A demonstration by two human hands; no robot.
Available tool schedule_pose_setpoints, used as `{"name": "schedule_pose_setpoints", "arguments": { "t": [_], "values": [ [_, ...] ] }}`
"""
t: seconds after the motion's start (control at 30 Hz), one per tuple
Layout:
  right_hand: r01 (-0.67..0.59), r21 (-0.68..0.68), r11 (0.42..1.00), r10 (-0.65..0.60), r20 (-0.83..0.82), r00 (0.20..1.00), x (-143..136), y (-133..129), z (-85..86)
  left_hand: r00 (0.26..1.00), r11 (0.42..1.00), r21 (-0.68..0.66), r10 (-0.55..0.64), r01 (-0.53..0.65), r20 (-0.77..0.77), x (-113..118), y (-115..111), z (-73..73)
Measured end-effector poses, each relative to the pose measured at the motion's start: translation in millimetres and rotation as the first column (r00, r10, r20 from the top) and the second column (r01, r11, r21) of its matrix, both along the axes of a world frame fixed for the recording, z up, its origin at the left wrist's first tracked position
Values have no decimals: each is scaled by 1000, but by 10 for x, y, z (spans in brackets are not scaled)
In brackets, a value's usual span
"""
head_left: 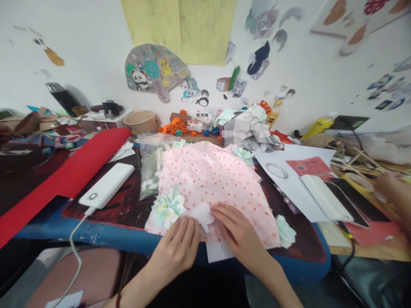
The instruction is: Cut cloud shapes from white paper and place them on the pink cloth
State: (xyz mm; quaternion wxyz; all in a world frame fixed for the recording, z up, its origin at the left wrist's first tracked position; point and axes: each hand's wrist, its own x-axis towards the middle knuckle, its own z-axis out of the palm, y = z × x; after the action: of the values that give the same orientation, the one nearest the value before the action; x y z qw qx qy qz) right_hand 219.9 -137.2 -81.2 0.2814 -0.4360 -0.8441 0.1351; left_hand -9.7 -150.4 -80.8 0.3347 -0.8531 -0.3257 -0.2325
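A small white paper cutout point(201, 215) with a rounded, pointed outline lies on the pink polka-dot fabric point(208, 171), spread over the table's front. My left hand point(181, 241) is closed at the cutout's lower left edge, fingers bent together, thumb hidden. On the cutout's right side rest the fingertips of my right hand point(236, 233), its fingers stretched out and thumb apart. Another white paper piece point(218, 251) sticks out below the fabric's front edge. Pale green ruffled flowers point(168, 207) lie by my left hand; a similar flower point(285, 232) is at the right corner.
Left are a white power bank point(107, 186) with a cable and a long red strip point(67, 179). A clear plastic bag point(150, 173) touches the fabric's left side. At right lie white paper point(293, 171), phones and tape point(358, 183). Another person's hand point(393, 192) shows far right.
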Motion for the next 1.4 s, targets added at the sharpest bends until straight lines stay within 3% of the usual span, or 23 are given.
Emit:
{"name": "schedule_pose_setpoints", "arguments": {
  "t": [0.23, 0.33, 0.43, 0.5, 0.77, 0.97, 1.07, 1.23, 1.4],
  "values": [
    [-46, 33, 998, 43, 68, 997, -131, 24, -46, 998, 999, -44, 17, -14, 60, 146, -68, -21],
    [-60, 16, 998, 58, 88, 994, -115, 23, -42, 994, 985, -170, 8, 11, 106, 96, -40, 54],
    [-63, -13, 998, 64, 84, 994, -107, 28, -25, 977, 937, -342, -4, 78, 213, -14, 38, 147],
    [-58, -35, 998, 61, 79, 995, -108, 35, -7, 967, 916, -384, -15, 115, 254, -82, 95, 179],
    [-86, -128, 988, 103, 136, 985, -79, 55, 53, 983, 926, -349, -90, 142, 160, -155, 155, 166],
    [-91, -100, 991, 101, 98, 990, -66, 54, 29, 976, 965, -145, -215, 217, 29, -189, 124, 121],
    [-96, -83, 992, 104, 96, 990, -71, 56, 25, 971, 966, -108, -238, 235, -14, -195, 102, 69],
    [-104, -70, 992, 111, 118, 987, -79, 57, 26, 974, 964, -140, -228, 224, -8, -186, 105, 81],
    [-113, -51, 992, 118, 110, 987, -76, 54, 28, 984, 934, -319, -134, 164, 114, -177, 121, 209]
  ]
}}
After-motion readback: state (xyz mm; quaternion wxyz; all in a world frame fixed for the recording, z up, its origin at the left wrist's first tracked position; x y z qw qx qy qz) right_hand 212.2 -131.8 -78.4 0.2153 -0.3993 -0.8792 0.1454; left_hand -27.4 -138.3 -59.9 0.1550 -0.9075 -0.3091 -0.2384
